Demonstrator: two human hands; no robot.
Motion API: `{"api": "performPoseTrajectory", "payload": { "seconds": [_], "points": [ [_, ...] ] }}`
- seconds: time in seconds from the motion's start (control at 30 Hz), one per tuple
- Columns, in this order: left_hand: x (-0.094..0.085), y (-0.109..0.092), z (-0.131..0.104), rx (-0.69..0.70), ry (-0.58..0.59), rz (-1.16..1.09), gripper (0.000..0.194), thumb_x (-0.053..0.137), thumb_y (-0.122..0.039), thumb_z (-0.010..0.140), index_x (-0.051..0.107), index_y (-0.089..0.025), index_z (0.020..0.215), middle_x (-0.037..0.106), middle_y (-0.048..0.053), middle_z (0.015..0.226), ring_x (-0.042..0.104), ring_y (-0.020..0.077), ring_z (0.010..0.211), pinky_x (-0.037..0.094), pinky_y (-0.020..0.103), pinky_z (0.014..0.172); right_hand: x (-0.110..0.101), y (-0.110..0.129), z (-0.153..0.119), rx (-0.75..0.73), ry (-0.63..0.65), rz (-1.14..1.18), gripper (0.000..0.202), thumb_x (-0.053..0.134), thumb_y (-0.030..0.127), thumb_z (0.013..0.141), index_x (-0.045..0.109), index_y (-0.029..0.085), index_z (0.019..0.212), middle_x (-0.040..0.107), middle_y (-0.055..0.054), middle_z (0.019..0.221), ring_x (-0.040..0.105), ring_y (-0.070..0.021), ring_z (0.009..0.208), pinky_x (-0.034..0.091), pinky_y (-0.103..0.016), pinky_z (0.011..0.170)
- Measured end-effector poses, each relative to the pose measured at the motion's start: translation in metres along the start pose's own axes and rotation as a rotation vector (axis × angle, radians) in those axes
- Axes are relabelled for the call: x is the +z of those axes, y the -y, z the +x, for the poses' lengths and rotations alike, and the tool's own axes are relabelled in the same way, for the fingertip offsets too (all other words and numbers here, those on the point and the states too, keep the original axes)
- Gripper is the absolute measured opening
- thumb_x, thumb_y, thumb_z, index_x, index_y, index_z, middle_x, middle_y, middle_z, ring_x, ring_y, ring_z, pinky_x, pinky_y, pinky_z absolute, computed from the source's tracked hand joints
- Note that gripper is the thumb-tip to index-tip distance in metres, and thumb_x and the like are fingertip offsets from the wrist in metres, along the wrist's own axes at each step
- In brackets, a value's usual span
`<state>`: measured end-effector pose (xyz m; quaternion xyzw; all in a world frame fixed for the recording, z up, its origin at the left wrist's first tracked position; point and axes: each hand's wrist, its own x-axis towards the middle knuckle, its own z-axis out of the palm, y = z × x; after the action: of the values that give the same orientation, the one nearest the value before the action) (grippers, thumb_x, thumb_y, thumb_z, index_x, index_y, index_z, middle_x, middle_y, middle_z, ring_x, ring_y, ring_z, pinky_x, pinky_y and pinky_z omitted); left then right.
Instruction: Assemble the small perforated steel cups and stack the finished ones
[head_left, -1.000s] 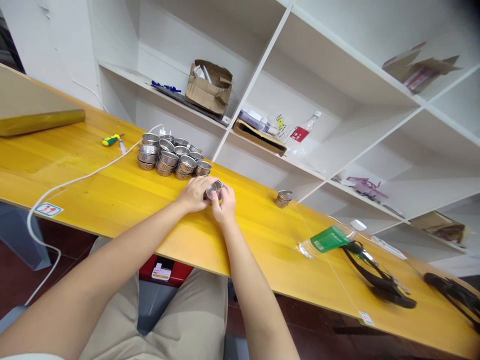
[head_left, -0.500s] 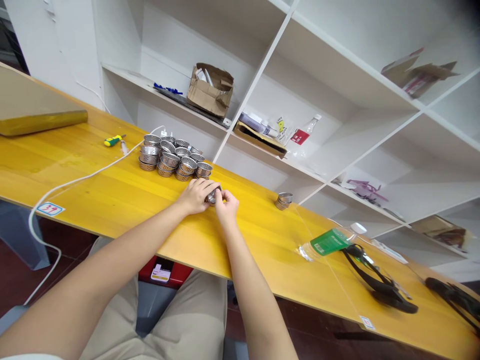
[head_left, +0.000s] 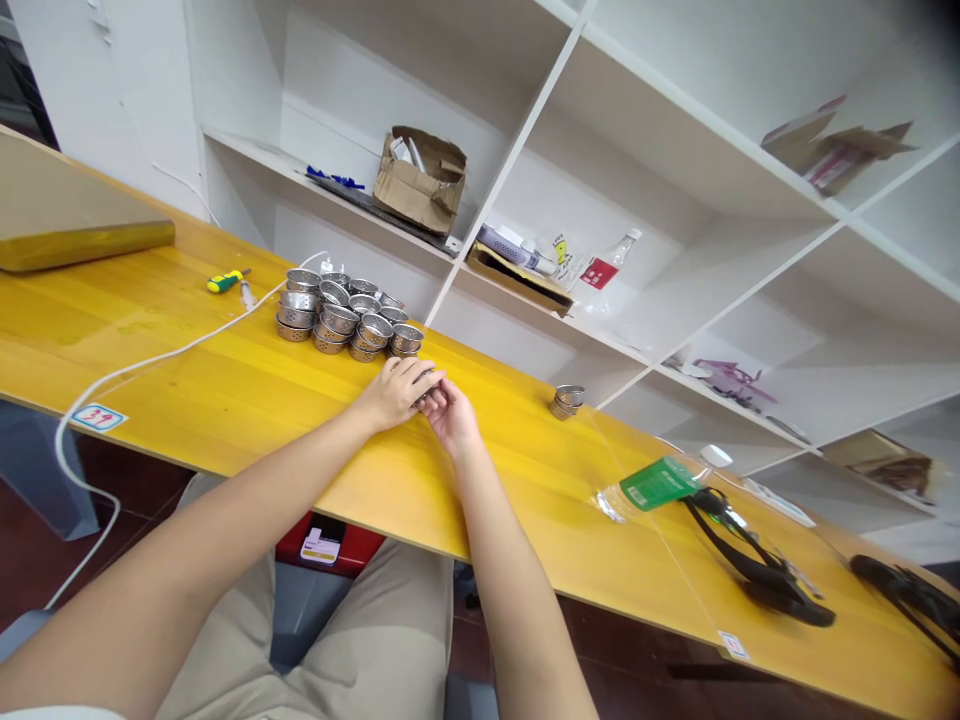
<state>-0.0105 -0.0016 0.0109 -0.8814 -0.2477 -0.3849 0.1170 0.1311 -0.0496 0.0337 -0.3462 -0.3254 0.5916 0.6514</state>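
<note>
My left hand [head_left: 399, 393] is closed, its fingers curved over a small metal strainer basket [head_left: 424, 391] that is almost wholly covered. My right hand [head_left: 451, 415] meets it from the right, palm turned up and fingers bent against the same basket. Both hands are just above the yellow table. Close behind my left hand stand stacked metal strainer baskets [head_left: 339, 320], several in number, with rows of holes in their sides. A separate small stack of strainer baskets [head_left: 568, 401] stands farther right, near the shelf.
On the left lie a yellow-green screwdriver [head_left: 225, 282] and a white cable [head_left: 169, 355] that runs off the table's front edge. A green-labelled bottle [head_left: 660, 484] lies on the right beside a black strap [head_left: 757, 570]. White shelving [head_left: 517, 130] rises behind the yellow table [head_left: 517, 490].
My right hand has rolled palm up, and its fingers have moved under and against the basket. The basket is now more hidden. My left hand has barely moved.
</note>
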Motion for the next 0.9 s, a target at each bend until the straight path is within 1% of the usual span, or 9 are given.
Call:
{"api": "performPoseTrajectory", "payload": {
  "seconds": [0.07,0.17,0.27,0.37,0.5,0.67,0.8,0.9],
  "points": [
    [0.001,0.0,0.0,0.038,0.017,-0.023,0.052,0.057,-0.026,0.092,0.053,-0.02,0.144,0.059,0.014,0.144,0.05,0.0315,0.132,0.036,0.047,0.108,0.0,-0.001,0.001,0.003,-0.002,0.005,0.041,0.046,0.025,0.102,0.042,0.022,0.061,0.024,0.009,0.046,0.024,-0.0096,0.042,0.043,-0.022,0.052],
    [0.002,-0.001,0.001,0.078,0.03,-0.037,0.056,0.059,-0.028,0.091,0.051,-0.018,0.145,0.059,0.014,0.144,0.049,0.033,0.134,0.035,0.048,0.111,-0.003,-0.002,0.001,-0.009,0.02,-0.027,0.045,0.04,0.022,0.1,0.033,0.023,0.056,0.02,0.009,0.045,0.017,-0.0097,0.043,0.036,-0.022,0.048],
    [0.0,-0.003,0.003,0.089,0.042,-0.035,0.057,0.059,-0.027,0.09,0.049,-0.014,0.145,0.061,0.016,0.141,0.051,0.0331,0.131,0.036,0.047,0.109,-0.004,-0.002,-0.001,-0.051,0.008,-0.103,0.041,0.044,0.023,0.095,0.032,0.023,0.056,0.018,0.009,0.044,0.014,-0.0092,0.043,0.028,-0.022,0.044],
    [-0.002,-0.006,0.003,0.077,0.059,-0.037,0.054,0.057,-0.023,0.09,0.05,-0.011,0.143,0.065,0.017,0.135,0.056,0.0318,0.125,0.039,0.046,0.105,-0.004,-0.003,-0.003,-0.111,-0.024,-0.211,0.037,0.054,0.029,0.089,0.035,0.024,0.058,0.019,0.011,0.045,0.012,-0.0079,0.043,0.022,-0.022,0.042],
    [-0.002,-0.007,0.003,0.046,0.065,-0.044,0.051,0.056,-0.021,0.089,0.052,-0.011,0.139,0.066,0.017,0.131,0.059,0.0308,0.121,0.04,0.044,0.099,-0.003,-0.005,-0.005,-0.2,-0.047,-0.312,0.038,0.062,0.036,0.082,0.035,0.024,0.058,0.021,0.011,0.046,0.016,-0.0069,0.043,0.02,-0.023,0.04],
    [-0.001,-0.008,0.002,0.043,0.06,-0.03,0.05,0.056,-0.025,0.09,0.053,-0.009,0.137,0.067,0.017,0.128,0.06,0.0306,0.117,0.04,0.044,0.094,-0.002,-0.004,-0.006,-0.189,-0.062,-0.333,0.037,0.065,0.037,0.077,0.037,0.024,0.057,0.021,0.011,0.045,0.014,-0.006,0.042,0.016,-0.022,0.04],
    [-0.002,-0.01,0.004,0.017,0.066,-0.004,0.049,0.056,-0.027,0.091,0.054,-0.008,0.136,0.067,0.018,0.126,0.06,0.0314,0.114,0.04,0.044,0.092,-0.002,-0.002,-0.007,-0.205,-0.042,-0.339,0.038,0.067,0.038,0.077,0.038,0.024,0.057,0.022,0.011,0.045,0.014,-0.0057,0.042,0.015,-0.023,0.041],
    [-0.004,-0.01,0.005,0.0,0.086,0.014,0.046,0.058,-0.029,0.09,0.056,-0.009,0.131,0.067,0.018,0.122,0.06,0.0322,0.108,0.04,0.044,0.087,-0.003,-0.003,-0.006,-0.194,-0.026,-0.331,0.037,0.068,0.039,0.078,0.042,0.023,0.058,0.022,0.012,0.045,0.014,-0.0057,0.041,0.015,-0.024,0.041]
  ]
}}
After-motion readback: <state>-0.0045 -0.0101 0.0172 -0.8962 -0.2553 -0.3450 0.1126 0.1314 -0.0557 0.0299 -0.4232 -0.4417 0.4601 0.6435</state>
